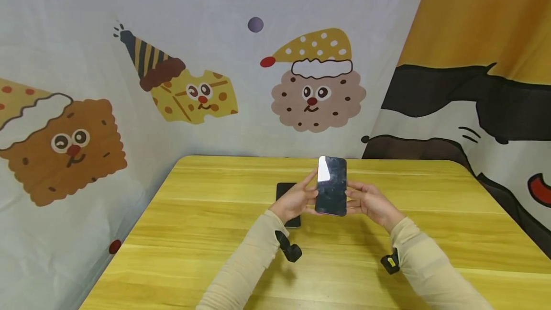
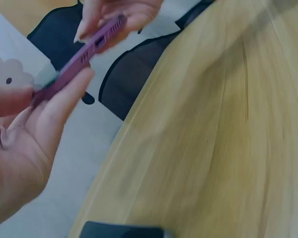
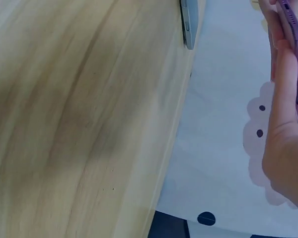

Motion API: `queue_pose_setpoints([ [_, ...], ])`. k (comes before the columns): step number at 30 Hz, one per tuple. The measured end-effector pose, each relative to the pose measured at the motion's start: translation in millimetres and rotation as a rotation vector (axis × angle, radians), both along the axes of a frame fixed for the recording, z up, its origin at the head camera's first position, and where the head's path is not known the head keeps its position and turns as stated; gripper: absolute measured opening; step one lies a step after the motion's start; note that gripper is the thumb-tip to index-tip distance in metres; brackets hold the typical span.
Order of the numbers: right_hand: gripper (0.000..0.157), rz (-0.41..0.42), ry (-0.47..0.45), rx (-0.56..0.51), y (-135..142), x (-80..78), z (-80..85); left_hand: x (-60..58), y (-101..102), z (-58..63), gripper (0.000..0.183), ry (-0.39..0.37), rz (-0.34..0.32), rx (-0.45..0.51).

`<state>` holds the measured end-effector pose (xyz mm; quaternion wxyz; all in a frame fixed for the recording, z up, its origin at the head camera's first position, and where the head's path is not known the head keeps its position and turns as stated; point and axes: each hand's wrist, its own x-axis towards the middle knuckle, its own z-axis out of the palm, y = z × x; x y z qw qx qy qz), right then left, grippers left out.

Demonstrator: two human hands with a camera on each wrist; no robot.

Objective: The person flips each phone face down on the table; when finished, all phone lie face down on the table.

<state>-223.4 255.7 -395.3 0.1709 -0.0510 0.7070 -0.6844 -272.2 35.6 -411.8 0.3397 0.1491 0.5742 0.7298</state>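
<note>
A smartphone [image 1: 331, 186] with a dark, smudged screen is held up over the table, a bright reflection at its upper left. My left hand [image 1: 294, 201] grips its left edge between thumb and fingers, and my right hand [image 1: 373, 203] holds the right edge. The purple frame [image 2: 72, 69] of this phone shows in the left wrist view, with its port and speaker holes in the end. Beneath my left hand, a second dark phone [image 1: 294, 222] lies on the table, partly hidden by that hand.
The yellow wood-grain table [image 1: 206, 233] spreads under both arms. Behind it hangs a white curtain [image 1: 249, 133] with cartoon food figures, meeting an orange and black printed part [image 1: 469, 80] on the right. A black strap mount [image 1: 289, 248] sits at the left wrist.
</note>
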Motion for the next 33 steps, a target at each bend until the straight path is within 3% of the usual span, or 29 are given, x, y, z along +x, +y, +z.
queue_pose_setpoints([
  [5, 0.067, -0.022, 0.08, 0.033, -4, 7.4, -0.3, 0.0, -10, -1.2, 0.059, 0.217, -0.054, -0.116],
  [8, 0.064, -0.04, 0.151, 0.055, -8, 13.0, 1.4, 3.9, -13, 2.9, 0.054, 0.319, -0.073, -0.131],
  [15, 0.053, -0.114, 0.323, 0.15, -11, 24.6, 8.3, 24.7, -12, 21.7, 0.049, 0.47, -0.003, -0.156],
  [21, 0.018, -0.198, 0.666, 0.279, -15, 33.6, 5.0, 42.0, -10, 37.8, 0.018, 0.777, 0.074, -0.136],
  [24, 0.011, -0.237, 0.809, 0.337, -16, 35.4, 2.6, 44.9, -10, 38.7, 0.008, 0.913, 0.09, -0.122],
  [28, 0.016, -0.198, 0.894, 0.364, -14, 35.4, 1.2, 45.6, -11, 36.6, 0.008, 0.979, 0.076, -0.136],
  [33, 0.021, -0.14, 0.919, 0.357, -12, 34.5, -0.6, 44.1, -13, 34.1, 0.011, 0.949, 0.056, -0.146],
])
